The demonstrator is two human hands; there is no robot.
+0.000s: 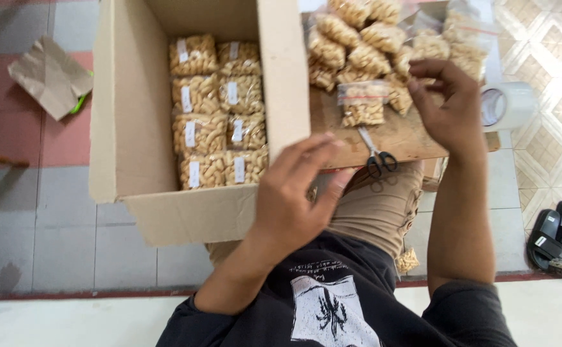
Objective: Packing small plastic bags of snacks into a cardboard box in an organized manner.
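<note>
Head view: right hand [451, 106], fingers loosely curled and gripping nothing, reaches the heap of clear plastic snack bags [364, 51] on the wooden board [409, 138]. Left hand [294, 193], open, steadies the brown cardboard box [133, 115] holding 8 labelled bags [217, 112]. Black-handled scissors [377, 154] lie nearby.

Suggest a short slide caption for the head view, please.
Right hand reaches the snack packets; left hand hovers by the packed cardboard box.

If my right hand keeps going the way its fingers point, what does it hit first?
Probably the pile of snack bags on the wooden board; the right hand already has its fingertips at the nearest bags, though depth is unclear.
</note>
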